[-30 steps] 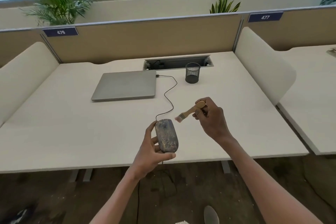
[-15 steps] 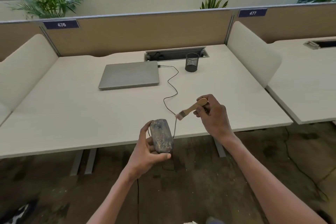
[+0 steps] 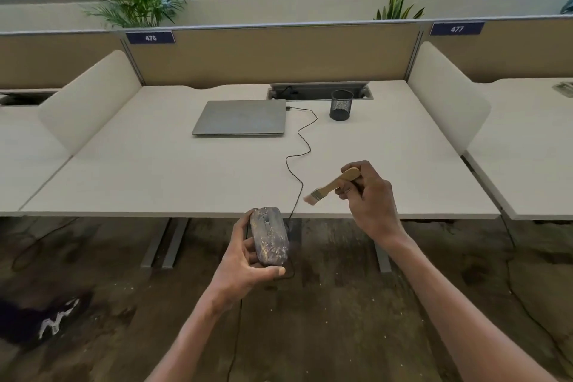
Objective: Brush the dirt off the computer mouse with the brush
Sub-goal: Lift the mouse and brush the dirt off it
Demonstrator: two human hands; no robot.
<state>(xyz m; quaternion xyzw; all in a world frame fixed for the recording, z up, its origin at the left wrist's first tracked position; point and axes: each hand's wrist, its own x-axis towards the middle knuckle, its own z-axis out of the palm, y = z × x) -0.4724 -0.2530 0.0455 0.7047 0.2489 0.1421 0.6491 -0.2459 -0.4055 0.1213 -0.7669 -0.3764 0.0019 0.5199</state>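
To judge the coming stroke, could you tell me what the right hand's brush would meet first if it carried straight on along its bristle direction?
Probably the mouse cable, just beyond the brush; depth is unclear.

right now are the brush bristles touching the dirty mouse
No, the wooden-handled brush in the right hand hovers clear of the dirt-streaked grey mouse.

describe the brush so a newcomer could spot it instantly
Start at the white desk and go to its front edge, right of the laptop cable. There the right hand grips the brush above the desk. It is the only wooden-handled thing, with pale bristles pointing toward the dirty mouse.
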